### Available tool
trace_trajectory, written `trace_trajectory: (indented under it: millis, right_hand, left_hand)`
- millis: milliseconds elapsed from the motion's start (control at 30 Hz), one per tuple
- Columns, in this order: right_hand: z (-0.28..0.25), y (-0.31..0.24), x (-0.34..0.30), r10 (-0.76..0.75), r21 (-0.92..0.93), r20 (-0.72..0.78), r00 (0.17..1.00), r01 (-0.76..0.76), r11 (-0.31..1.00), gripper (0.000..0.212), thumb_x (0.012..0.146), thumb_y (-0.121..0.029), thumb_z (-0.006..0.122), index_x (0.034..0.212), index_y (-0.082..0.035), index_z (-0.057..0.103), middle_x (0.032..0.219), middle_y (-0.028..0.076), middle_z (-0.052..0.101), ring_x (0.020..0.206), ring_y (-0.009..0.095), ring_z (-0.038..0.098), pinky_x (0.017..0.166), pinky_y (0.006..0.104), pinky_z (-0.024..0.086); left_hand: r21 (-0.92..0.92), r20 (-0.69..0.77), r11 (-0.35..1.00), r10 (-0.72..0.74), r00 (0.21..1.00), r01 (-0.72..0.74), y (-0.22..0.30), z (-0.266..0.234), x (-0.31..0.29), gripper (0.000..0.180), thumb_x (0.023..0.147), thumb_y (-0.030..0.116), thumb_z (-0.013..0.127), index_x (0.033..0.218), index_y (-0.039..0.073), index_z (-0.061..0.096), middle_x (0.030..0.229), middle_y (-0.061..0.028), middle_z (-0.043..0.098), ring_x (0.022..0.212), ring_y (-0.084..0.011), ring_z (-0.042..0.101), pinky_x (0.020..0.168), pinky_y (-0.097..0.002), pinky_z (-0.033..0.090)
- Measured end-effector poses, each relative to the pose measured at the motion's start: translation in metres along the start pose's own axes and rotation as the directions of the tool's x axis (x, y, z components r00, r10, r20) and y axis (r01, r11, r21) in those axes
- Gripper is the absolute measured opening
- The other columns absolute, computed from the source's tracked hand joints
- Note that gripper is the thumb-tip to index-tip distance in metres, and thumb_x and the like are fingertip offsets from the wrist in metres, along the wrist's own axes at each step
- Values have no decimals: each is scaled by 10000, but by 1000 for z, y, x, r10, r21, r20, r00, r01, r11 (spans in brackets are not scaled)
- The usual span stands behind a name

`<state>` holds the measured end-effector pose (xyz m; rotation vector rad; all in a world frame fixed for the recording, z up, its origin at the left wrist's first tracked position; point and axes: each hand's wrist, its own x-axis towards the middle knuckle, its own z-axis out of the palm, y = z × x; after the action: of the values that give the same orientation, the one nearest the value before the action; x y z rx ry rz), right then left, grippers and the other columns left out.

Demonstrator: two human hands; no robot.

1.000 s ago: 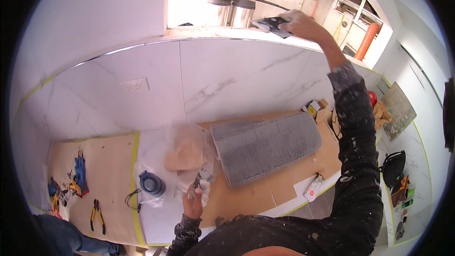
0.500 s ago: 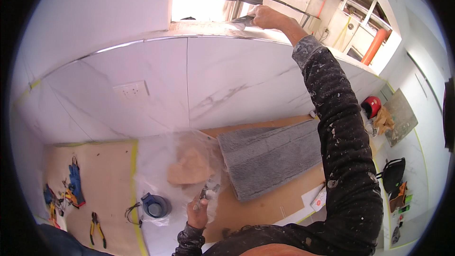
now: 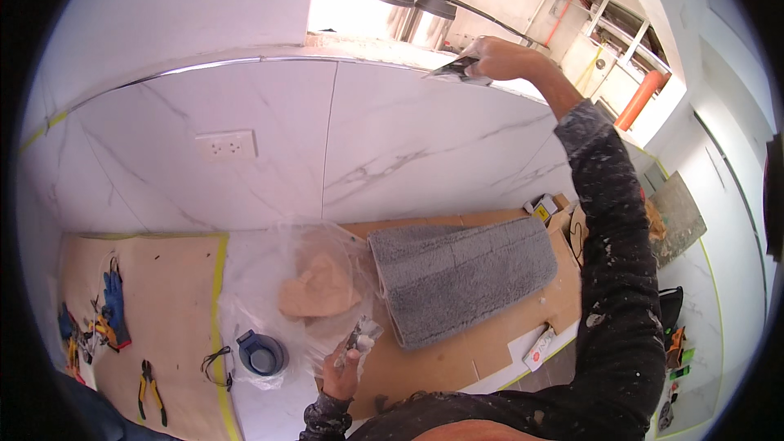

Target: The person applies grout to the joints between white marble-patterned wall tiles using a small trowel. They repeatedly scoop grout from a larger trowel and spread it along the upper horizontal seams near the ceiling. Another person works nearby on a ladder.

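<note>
Scraper (image 3: 367,331) and putty knife (image 3: 452,71), held well apart
At lower centre, the smeared scraper is gripped by the left hand (image 3: 341,374); at upper centre, nearer the ledge (image 3: 371,51), the putty knife is clasped by the right hand (image 3: 505,59), pointed left.

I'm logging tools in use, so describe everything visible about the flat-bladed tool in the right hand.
The flat-bladed tool looks thin, dark and perhaps metal, with pale smears. The right hand grips its right end, hiding any handle. The blade points left and downward, near the front of the pale ledge above the marble-patterned wall panel; whether it touches either is unclear.
</note>
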<state>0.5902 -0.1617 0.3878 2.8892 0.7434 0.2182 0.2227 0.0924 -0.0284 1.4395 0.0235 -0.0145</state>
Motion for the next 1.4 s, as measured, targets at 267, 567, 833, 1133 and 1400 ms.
trace_trajectory:
  millis: [267, 567, 833, 1133, 1400]
  right_hand:
    - [9, 18, 58, 115, -50, -55, 992, -118, 992, 405, 881, -221, 568, 1166, 65, 607, 1125, 265, 600, 1042, 358, 584, 917, 401, 455]
    - [30, 5, 90, 160, 18, -1, 987, -160, 987, 380, 871, -180, 583, 1139, 89, 607, 1119, 259, 627, 1038, 361, 604, 918, 399, 456]
    - [51, 16, 105, -61, -175, -146, 987, 35, 984, 381, 842, -158, 540, 1148, 57, 611, 1076, 304, 613, 1004, 391, 605, 897, 412, 468]
    - [13, 9, 7, -128, -50, -115, 985, 123, 991, 353, 887, -200, 560, 1198, -57, 648, 938, 293, 630, 797, 382, 607, 777, 410, 486]
    - [11, 7, 51, -55, -5, -165, 985, 55, 999, 351, 859, -102, 502, 1161, 21, 630, 1128, 259, 627, 1030, 364, 601, 908, 423, 465]
  left_hand:
    - [83, -3, 996, 28, 1000, -27, 1, -6, 4, 534, 977, 390, 516, 1252, -66, 557, 1051, -118, 680, 982, -187, 611, 890, -312, 465]
    - [-27, -58, 1000, -3, 998, 1, 5, -19, -11, 541, 977, 407, 506, 1236, -63, 568, 998, -136, 687, 926, -184, 634, 833, -321, 485]
    - [15, 7, 1000, -25, 1000, 25, -4, -15, -17, 489, 977, 346, 521, 1227, -71, 574, 999, -133, 696, 904, -186, 649, 826, -328, 493]
    - [-66, 55, 990, -118, 991, 122, -13, -15, -14, 439, 976, 273, 540, 1250, -69, 561, 1050, -141, 684, 974, -181, 625, 890, -324, 475]
    - [-123, 91, 981, -139, 986, 150, 1, -7, 4, 462, 986, 305, 525, 1267, -61, 546, 1103, -123, 664, 1035, -173, 587, 930, -310, 445]
